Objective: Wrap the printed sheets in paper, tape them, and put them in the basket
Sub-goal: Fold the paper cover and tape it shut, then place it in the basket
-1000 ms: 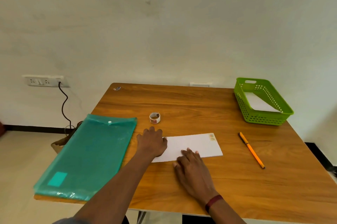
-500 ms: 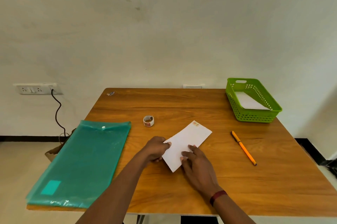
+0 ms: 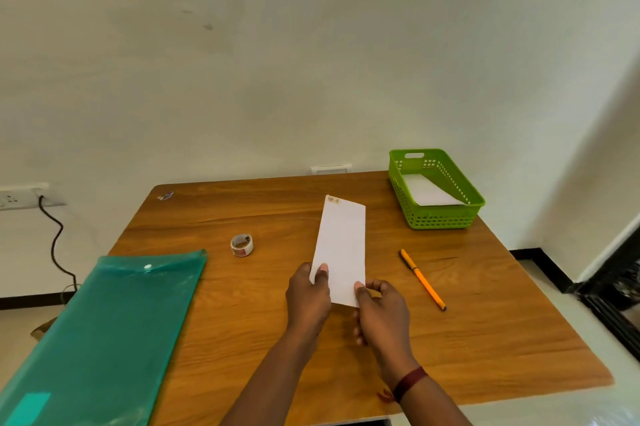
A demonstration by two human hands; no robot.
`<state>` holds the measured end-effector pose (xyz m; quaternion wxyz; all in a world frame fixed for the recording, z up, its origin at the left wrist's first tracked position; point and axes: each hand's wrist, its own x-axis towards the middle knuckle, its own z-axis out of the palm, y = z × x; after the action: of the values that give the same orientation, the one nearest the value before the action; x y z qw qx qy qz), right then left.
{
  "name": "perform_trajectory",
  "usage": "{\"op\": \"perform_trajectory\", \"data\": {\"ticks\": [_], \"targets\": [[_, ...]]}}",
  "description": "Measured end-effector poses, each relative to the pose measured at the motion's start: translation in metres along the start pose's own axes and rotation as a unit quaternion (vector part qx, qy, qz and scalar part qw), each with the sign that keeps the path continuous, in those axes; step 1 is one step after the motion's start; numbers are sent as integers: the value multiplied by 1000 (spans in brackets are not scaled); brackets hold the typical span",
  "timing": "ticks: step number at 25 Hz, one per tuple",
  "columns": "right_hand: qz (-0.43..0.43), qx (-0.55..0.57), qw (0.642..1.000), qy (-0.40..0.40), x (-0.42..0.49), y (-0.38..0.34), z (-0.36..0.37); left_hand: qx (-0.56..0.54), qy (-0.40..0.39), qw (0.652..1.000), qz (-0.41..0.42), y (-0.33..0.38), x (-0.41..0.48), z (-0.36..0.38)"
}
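Pinching the near end of the white wrapped packet (image 3: 341,245), both hands hold it over the wooden surface (image 3: 242,304). The left hand (image 3: 308,294) has its grip clenched on the packet's left edge, thumb on top and fingers curled beneath. The right hand (image 3: 381,308) has its grip clamped on the near right corner, thumb likewise on top. From the two grips the packet runs away toward 12 o'clock, and its far end bears a small patch of tape (image 3: 333,199). Whether the packet touches the surface cannot be told. The green basket (image 3: 440,217) stands at 1 o'clock from the packet, well apart, with another white packet (image 3: 429,191) lying inside. An orange pen (image 3: 422,279) lies at 3 o'clock of the hands, a tape roll (image 3: 241,244) at 10 o'clock, and a teal plastic folder (image 3: 104,339) at 8 o'clock, overhanging the surface's edge.
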<state>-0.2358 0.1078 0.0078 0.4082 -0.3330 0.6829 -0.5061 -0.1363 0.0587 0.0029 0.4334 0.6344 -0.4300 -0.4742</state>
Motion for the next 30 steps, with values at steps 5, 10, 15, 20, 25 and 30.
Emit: {"op": "perform_trajectory", "data": {"ticks": [5,10,15,20,25,30], "targets": [[-61,-24,997,40,35,3,-33,0,-93,995,37,18,-2,35],[-106,-4,990,90,79,-20,-81,-50,-298,953,-22,66,8,59],[-136,-34,981,131,130,-56,-120,-75,-311,947,-32,112,25,108],[-88,-30,986,142,177,-76,-150,-85,-277,956,-40,133,48,160],[-54,-23,989,137,218,-83,-162,-91,-262,959,-54,139,68,188],[-43,-53,991,119,255,-81,-162,-91,-189,976,-48,132,98,214]]}}
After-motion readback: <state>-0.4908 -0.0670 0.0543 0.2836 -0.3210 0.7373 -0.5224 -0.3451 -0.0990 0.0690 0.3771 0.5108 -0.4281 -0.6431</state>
